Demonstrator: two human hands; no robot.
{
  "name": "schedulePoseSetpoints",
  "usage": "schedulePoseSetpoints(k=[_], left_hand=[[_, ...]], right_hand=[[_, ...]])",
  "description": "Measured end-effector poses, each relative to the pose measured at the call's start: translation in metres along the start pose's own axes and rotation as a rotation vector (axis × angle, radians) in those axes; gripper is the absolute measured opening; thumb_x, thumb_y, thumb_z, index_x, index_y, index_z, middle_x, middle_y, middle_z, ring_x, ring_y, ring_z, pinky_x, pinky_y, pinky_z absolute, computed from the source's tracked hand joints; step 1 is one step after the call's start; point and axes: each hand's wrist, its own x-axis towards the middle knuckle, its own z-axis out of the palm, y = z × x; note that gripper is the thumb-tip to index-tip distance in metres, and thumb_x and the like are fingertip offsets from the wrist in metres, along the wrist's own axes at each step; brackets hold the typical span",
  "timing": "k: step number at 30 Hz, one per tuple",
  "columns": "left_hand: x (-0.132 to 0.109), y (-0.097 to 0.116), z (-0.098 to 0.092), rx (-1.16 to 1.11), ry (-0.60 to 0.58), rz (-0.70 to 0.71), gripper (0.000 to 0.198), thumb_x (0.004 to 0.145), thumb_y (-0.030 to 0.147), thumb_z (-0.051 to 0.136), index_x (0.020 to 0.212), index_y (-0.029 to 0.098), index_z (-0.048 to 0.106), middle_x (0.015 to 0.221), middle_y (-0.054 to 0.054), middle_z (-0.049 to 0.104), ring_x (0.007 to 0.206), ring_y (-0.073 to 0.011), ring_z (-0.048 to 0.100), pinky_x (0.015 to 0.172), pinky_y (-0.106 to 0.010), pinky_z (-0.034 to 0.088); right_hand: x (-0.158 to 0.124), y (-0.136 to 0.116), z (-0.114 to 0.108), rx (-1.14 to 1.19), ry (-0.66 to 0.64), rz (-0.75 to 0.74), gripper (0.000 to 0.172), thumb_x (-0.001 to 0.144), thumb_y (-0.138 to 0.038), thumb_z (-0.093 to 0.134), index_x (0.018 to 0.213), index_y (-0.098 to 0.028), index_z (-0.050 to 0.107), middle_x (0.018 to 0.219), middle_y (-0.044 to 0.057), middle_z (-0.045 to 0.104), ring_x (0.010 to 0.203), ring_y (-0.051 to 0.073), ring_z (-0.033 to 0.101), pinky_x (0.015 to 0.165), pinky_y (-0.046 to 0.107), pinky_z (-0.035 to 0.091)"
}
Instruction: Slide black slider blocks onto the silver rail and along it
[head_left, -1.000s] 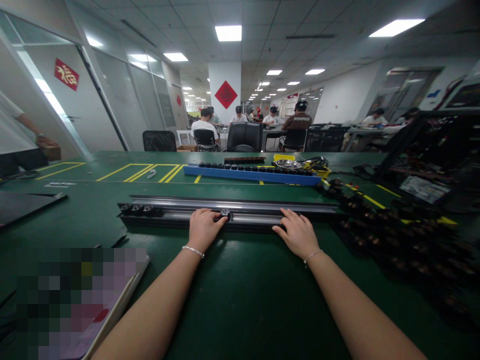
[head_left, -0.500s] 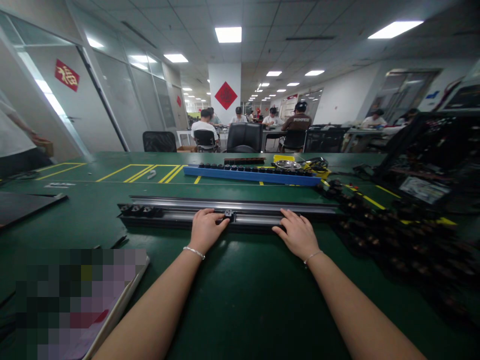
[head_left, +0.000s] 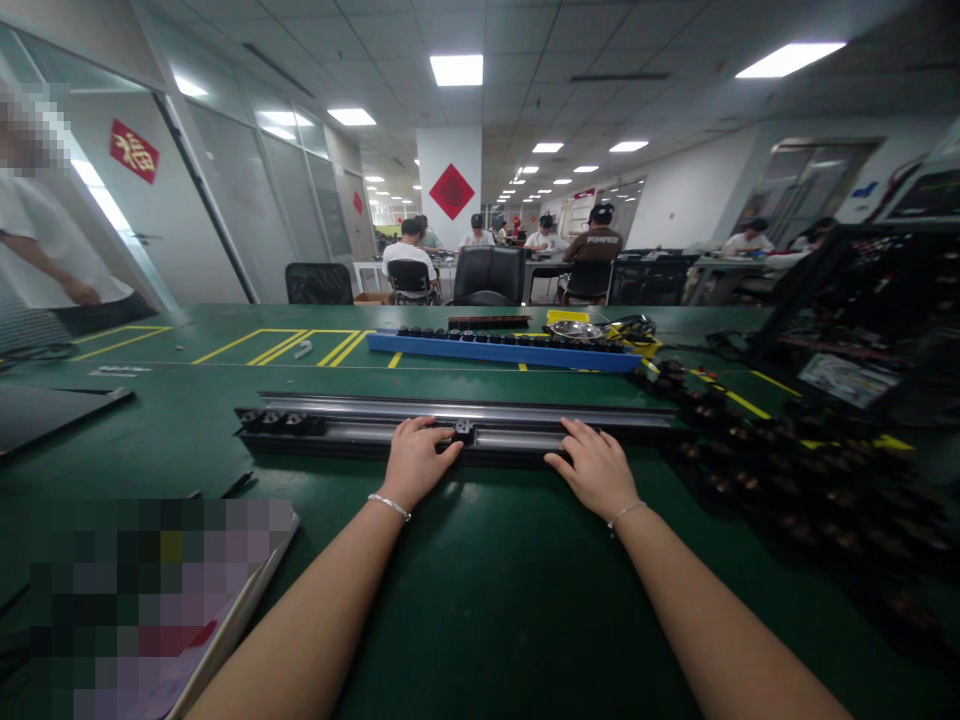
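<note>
A long black rail (head_left: 517, 440) with a shiny inner channel lies across the green table (head_left: 480, 580). Several dark parts (head_left: 283, 421) sit in its left end. One small dark block (head_left: 464, 431) stands in the channel near the middle. My left hand (head_left: 416, 460) rests on the rail left of this block, its fingertips touching the block's left side. Farther right, my right hand (head_left: 598, 465) lies on the rail with its fingers spread and nothing in them. A second rail (head_left: 360, 405) runs parallel just behind.
Behind the rails lies a blue strip (head_left: 502, 352) with a row of dark parts, near a metal dish (head_left: 576, 330). Dark parts (head_left: 817, 490) are heaped at the right. A tray (head_left: 247, 610) is at the lower left. A person (head_left: 56, 245) stands far left.
The small block has shifted slightly right along the channel, and my left hand has moved slightly right with it. My right hand is unmoved. The person at the left has come further into view.
</note>
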Motion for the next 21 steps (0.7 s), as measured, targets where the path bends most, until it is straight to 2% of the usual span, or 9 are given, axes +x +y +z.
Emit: schedulePoseSetpoints(k=[21], left_hand=[[-0.0012,0.0019,0.0021,-0.088,-0.034,0.082,0.025,0.08,0.038,0.057,0.096,0.025,0.071,0.101,-0.004,0.071,0.118,-0.0238,0.051,0.107,-0.044,0.028]], right_hand=[[0.0002,-0.0006,-0.0005,0.0,0.005,0.005,0.04,0.089,-0.051,0.036,0.084,-0.021,0.061,0.138,0.007,0.047,0.128,0.024,0.04,0.101,0.047,0.03]])
